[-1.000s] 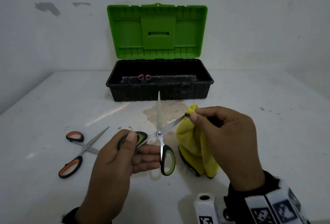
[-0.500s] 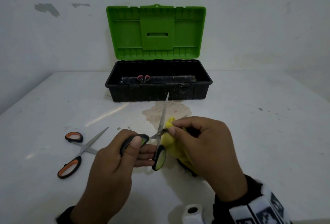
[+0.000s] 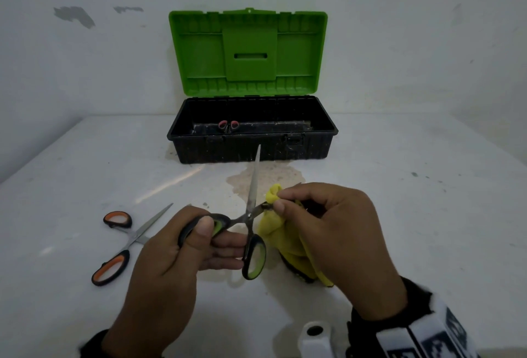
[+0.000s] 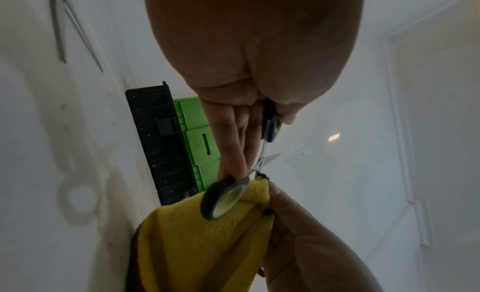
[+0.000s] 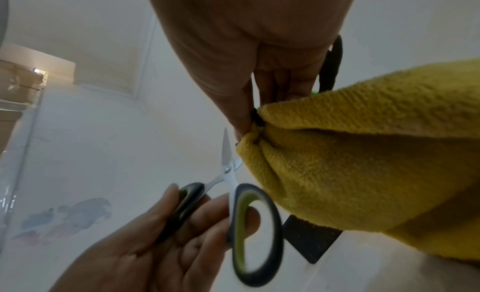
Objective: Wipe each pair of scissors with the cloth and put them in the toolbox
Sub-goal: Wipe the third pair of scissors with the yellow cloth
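Observation:
My left hand (image 3: 211,239) grips one handle of the green-and-black scissors (image 3: 251,215), whose blades stand spread apart; one blade points up toward the toolbox. My right hand (image 3: 285,200) pinches the yellow cloth (image 3: 282,235) around the other blade, close to the pivot. In the left wrist view the free handle loop of the scissors (image 4: 224,197) lies against the cloth (image 4: 197,241). From the right wrist the scissors (image 5: 228,173) meet the cloth (image 5: 350,173) at the pivot. A black toolbox (image 3: 253,146) with a raised green lid stands behind, with red-handled scissors (image 3: 228,124) inside.
Orange-and-black scissors (image 3: 122,243) lie open on the white table (image 3: 427,215) to the left of my hands. A brownish stain (image 3: 271,178) marks the table in front of the toolbox. A white wall stands right behind the box.
My right hand slid the cloth down the blade from its tip to near the pivot. The scissors tilted a little in my left hand, and both hands drew closer together.

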